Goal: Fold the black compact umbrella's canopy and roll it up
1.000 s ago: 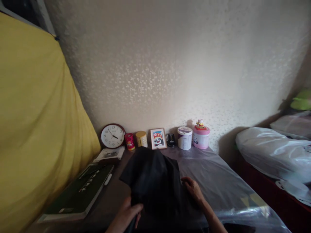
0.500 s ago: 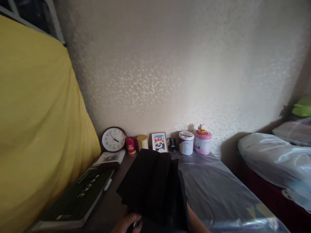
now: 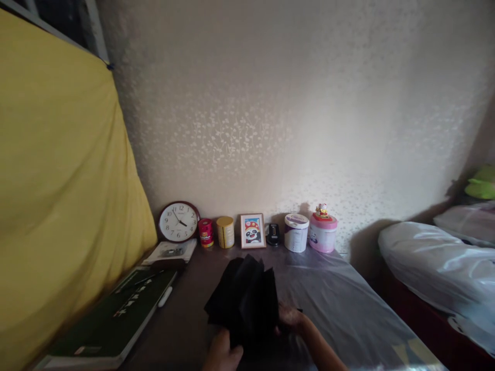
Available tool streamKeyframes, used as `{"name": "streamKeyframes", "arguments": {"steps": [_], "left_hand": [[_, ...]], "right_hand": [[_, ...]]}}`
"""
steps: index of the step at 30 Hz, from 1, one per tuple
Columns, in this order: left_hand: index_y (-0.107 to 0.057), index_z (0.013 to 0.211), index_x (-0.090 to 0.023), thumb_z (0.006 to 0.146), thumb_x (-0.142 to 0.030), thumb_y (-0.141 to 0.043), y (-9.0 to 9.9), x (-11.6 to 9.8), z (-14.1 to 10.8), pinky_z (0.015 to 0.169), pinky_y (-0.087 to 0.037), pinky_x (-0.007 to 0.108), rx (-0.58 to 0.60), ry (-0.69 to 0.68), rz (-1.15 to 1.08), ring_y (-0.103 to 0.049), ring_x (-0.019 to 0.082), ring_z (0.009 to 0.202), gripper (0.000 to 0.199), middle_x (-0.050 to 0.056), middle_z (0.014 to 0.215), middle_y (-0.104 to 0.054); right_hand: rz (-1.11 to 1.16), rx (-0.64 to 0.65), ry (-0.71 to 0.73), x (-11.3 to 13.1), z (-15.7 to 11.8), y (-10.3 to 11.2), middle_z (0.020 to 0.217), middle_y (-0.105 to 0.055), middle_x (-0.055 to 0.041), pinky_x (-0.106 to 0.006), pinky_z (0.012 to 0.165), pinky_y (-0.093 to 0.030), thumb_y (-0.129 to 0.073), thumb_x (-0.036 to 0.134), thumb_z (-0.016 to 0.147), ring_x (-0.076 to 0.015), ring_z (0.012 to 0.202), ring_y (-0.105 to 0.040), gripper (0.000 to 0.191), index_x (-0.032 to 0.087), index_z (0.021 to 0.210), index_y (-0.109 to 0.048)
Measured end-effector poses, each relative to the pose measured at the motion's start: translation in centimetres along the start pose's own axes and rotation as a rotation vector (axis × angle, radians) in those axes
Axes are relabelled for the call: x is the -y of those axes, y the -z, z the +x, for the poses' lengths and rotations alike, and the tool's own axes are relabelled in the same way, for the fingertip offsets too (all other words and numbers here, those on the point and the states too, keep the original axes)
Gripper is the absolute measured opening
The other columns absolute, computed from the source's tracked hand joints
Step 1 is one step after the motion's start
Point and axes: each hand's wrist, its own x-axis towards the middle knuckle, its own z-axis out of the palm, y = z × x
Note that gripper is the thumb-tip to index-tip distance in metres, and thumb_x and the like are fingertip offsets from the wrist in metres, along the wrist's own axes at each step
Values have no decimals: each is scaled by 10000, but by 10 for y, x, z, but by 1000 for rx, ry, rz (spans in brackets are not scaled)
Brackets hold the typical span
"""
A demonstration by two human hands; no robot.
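Note:
A black folded item (image 3: 247, 299), its material creased into several flaps, is held up over the near middle of the table. It looks like dark fabric; its exact kind is hard to tell. My left hand (image 3: 226, 350) is closed on its lower left side, with the thumb showing. At its right side my right hand (image 3: 289, 317) has fingers curled around the black material, and they are partly hidden and blurred. A small dark tip sticks out beyond the right hand.
Along the back of the grey-covered table (image 3: 328, 293) stand a clock (image 3: 179, 221), a red can (image 3: 205, 233), a yellow can (image 3: 225, 233), a framed panda picture (image 3: 252, 231) and tubs (image 3: 296, 234). A green book (image 3: 112, 319) lies left, beside a yellow cloth (image 3: 65, 180).
The black item has become narrower and sits lower. My right hand has come into view at its right side, and my left hand has shifted slightly right.

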Motion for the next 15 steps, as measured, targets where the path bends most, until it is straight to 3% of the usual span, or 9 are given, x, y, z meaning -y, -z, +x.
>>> {"name": "streamKeyframes", "arguments": {"steps": [2, 5, 8, 11, 15], "left_hand": [[-471, 1187, -130, 686, -122, -488, -5, -2, 2, 921, -366, 282, -10, -16, 72, -512, 217, 1119, 501, 129, 1203, -548], [-422, 1262, -119, 657, -87, -529, -10, -2, 1, 979, -317, 312, -8, -28, 168, -440, 250, 1202, 615, 158, 1314, -455], [-363, 1310, -95, 693, -97, -507, -10, 0, -4, 958, -347, 318, 12, -81, 217, -470, 245, 1175, 633, 179, 1298, -474], [-403, 1290, -161, 727, -175, -507, -5, 5, -10, 923, -382, 289, 77, -122, 81, -529, 211, 1113, 572, 116, 1214, -567], [-333, 1336, -183, 697, -222, -540, -3, 12, -17, 909, -406, 342, 159, -5, -139, -576, 227, 1035, 673, 81, 1070, -649]], "right_hand": [[30, 119, -64, 0, -6, 3, 472, -535, 21, -187, 373, -384, -457, 273, 829, -92, 376, -486, 271, 163, 611, -576], [90, 220, -99, 0, -20, 14, 453, -521, 26, -155, 352, -356, -490, 260, 739, -67, 355, -451, 213, 156, 566, -556], [80, 214, -89, -6, -37, 33, 471, -530, 26, -146, 367, -368, -486, 232, 679, -73, 394, -479, 144, 160, 593, -577], [23, 194, -103, -19, -52, 51, 468, -524, 35, -145, 360, -354, -475, 213, 651, -75, 396, -477, 117, 168, 608, -575], [-23, 97, -242, -38, -65, 67, 434, -495, 58, -169, 361, -363, -476, 238, 644, -85, 362, -464, 92, 177, 678, -536]]}}
